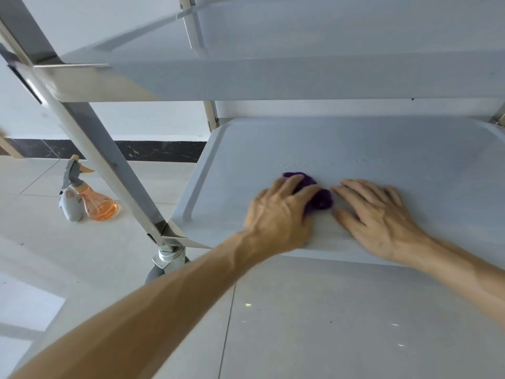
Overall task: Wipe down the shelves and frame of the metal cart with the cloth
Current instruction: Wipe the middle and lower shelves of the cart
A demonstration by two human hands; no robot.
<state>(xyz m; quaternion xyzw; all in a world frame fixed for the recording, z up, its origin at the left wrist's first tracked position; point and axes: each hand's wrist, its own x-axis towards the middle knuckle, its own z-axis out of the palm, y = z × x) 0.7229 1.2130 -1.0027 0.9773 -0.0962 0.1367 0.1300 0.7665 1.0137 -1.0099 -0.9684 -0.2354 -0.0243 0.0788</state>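
Observation:
The metal cart's bottom shelf (382, 149) fills the middle right of the head view, with the shelf above (273, 77) overhanging it. A bunched purple cloth (321, 199) lies on the bottom shelf near its front edge. My left hand (278, 214) presses down on the cloth and covers most of it. Just right of the cloth, my right hand (377, 214) rests flat on the shelf with its fingers spread, fingertips close to the cloth. Fine droplets speckle the shelf beyond the cloth.
A steel frame post (103, 149) slants down on the left to a caster wheel (166, 265). An orange spray bottle (93, 198) stands on the tiled floor beside a small grey object (69, 206). A dark skirting strip runs along the white wall.

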